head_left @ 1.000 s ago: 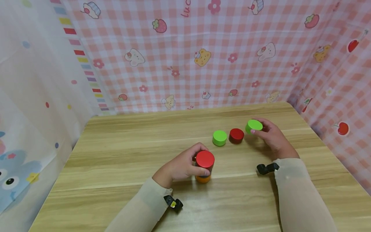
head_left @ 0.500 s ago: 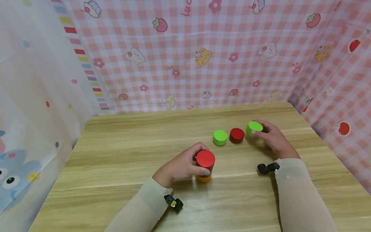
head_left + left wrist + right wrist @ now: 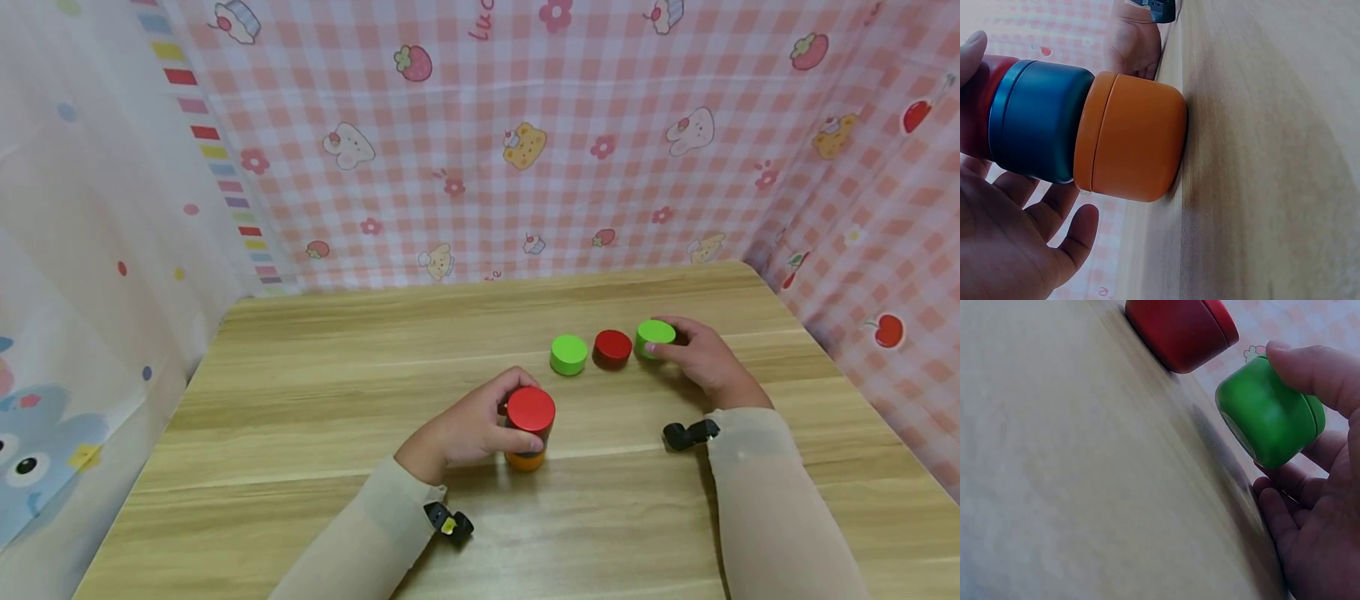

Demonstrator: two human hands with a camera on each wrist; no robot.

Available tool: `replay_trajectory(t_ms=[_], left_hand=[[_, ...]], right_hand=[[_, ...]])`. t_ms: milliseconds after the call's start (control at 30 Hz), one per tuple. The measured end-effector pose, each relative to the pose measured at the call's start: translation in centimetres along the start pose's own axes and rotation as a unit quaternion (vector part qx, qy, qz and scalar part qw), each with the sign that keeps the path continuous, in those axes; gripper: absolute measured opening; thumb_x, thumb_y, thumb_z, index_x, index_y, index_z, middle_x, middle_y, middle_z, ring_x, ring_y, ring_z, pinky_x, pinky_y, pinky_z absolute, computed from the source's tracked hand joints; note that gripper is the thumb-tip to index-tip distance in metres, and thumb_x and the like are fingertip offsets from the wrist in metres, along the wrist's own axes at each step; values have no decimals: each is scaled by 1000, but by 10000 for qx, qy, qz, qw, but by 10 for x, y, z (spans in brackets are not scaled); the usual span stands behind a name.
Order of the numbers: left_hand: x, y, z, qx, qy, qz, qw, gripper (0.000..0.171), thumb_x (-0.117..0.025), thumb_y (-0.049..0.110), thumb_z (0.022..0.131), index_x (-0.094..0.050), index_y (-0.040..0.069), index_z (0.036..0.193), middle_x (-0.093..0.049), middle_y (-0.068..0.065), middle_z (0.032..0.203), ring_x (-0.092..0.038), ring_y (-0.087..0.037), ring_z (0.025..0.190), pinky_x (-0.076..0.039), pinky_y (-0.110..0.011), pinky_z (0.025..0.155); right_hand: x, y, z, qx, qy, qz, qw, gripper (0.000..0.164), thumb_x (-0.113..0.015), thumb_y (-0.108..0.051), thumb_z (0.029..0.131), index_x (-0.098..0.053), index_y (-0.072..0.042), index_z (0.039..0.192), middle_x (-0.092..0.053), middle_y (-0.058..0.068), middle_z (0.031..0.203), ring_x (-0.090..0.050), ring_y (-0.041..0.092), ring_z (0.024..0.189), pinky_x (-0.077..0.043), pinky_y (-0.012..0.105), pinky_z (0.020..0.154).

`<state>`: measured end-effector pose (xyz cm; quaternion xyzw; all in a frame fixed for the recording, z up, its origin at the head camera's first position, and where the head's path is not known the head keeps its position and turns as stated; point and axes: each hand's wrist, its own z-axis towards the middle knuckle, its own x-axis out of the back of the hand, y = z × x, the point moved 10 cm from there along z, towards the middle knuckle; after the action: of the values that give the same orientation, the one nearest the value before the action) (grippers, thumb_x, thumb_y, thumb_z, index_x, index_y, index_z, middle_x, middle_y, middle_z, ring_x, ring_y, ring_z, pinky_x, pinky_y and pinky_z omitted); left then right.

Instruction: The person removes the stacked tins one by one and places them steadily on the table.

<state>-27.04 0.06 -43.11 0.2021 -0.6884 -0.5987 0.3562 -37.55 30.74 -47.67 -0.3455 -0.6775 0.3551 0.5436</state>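
My left hand [image 3: 480, 421] grips the upper part of a stack of three small round lidded tins. A red tin [image 3: 531, 408] is on top, a dark blue tin [image 3: 1044, 119] in the middle, and an orange tin [image 3: 1132, 137] at the bottom stands on the table. Thumb and fingers of my right hand [image 3: 705, 358] pinch a green tin [image 3: 1269, 415]. In the right wrist view a narrow gap shows between that tin and the table. Just left of it stands a dark red tin [image 3: 612, 350], then a second green tin [image 3: 568, 355].
The wood-grain table [image 3: 337, 375] runs back to a pink checked cloth [image 3: 465, 150] with cartoon prints. More cloth hangs at the left and right sides. Black wrist cameras sit on both sleeves [image 3: 772, 492].
My right hand has lowered the green tin toward the table, level with the dark red tin. My left hand and the stack have stayed in place.
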Motion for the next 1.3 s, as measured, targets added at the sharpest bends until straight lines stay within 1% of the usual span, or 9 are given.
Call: replay_trajectory(t_ms=[167, 300, 467, 700, 1000, 1100, 1167, 1233, 1300], left_hand=[[0, -1, 1, 3, 4, -35, 10000, 48, -83, 12, 89, -55, 16, 127, -66, -1, 124, -61, -18, 119, -53, -34, 102], [0, 0, 0, -14, -2, -57, 10000, 49, -83, 12, 88, -54, 15, 128, -66, -2, 124, -61, -18, 118, -53, -33, 101], [0, 0, 1, -54, -26, -54, 10000, 50, -83, 12, 88, -54, 15, 128, -66, -3, 124, -61, -18, 118, -53, -33, 101], [1, 0, 1, -26, 11, -53, 10000, 50, -84, 12, 87, -55, 16, 127, -66, -1, 123, -61, -18, 118, -53, -34, 102], [2, -1, 1, 14, 48, -24, 10000, 50, -85, 12, 86, -56, 17, 127, -66, 0, 123, -61, -18, 119, -51, -36, 104], [2, 0, 1, -8, 65, 18, 10000, 50, -85, 13, 86, -57, 18, 127, -67, 0, 123, -61, -18, 119, -50, -38, 105], [3, -1, 1, -33, 73, 54, 10000, 50, -85, 14, 86, -57, 18, 127, -67, 1, 123, -61, -18, 119, -49, -39, 106], [3, 0, 1, -63, 72, 90, 9999, 50, -85, 15, 86, -57, 18, 127, -67, 1, 123, -60, -18, 119, -48, -40, 107], [3, 0, 1, -89, 76, 104, 9999, 50, -85, 15, 86, -57, 18, 127, -67, 1, 122, -60, -18, 119, -47, -42, 107]], right_hand=[[-2, -1, 2, 15, -25, -105, 9999, 75, -72, -32, 101, -37, -5, 162, -44, 22, 157, -43, 33, 135, -41, 36, 102], [-3, -2, 3, 33, 0, -223, 9997, 76, -75, -32, 100, -39, -3, 160, -47, 23, 154, -47, 33, 133, -42, 35, 102], [-3, -4, 3, 30, 51, -290, 9996, 73, -74, -25, 100, -40, 1, 158, -47, 25, 154, -47, 34, 134, -42, 38, 105], [-4, -6, 2, 118, 42, -314, 9994, 70, -73, -18, 98, -40, 6, 155, -48, 27, 151, -49, 32, 131, -43, 20, 93], [-4, -9, 1, 202, 20, -467, 9987, 69, -72, -14, 97, -39, 7, 155, -48, 29, 150, -51, 33, 128, -43, 13, 87], [-4, -9, 0, 193, -70, -329, 9992, 74, -70, -15, 98, -34, 5, 159, -43, 29, 155, -47, 36, 134, -44, 21, 97], [-3, -9, 0, 197, -103, -224, 9995, 77, -68, -16, 99, -28, 5, 162, -39, 29, 160, -43, 39, 140, -43, 35, 109], [-2, -9, -1, 183, -79, -26, 9998, 78, -65, -17, 101, -23, 4, 164, -33, 29, 164, -36, 42, 147, -37, 50, 118], [1, -9, 0, 186, 35, 86, 9998, 77, -62, -19, 103, -21, 3, 165, -29, 29, 167, -30, 44, 152, -27, 60, 123]])
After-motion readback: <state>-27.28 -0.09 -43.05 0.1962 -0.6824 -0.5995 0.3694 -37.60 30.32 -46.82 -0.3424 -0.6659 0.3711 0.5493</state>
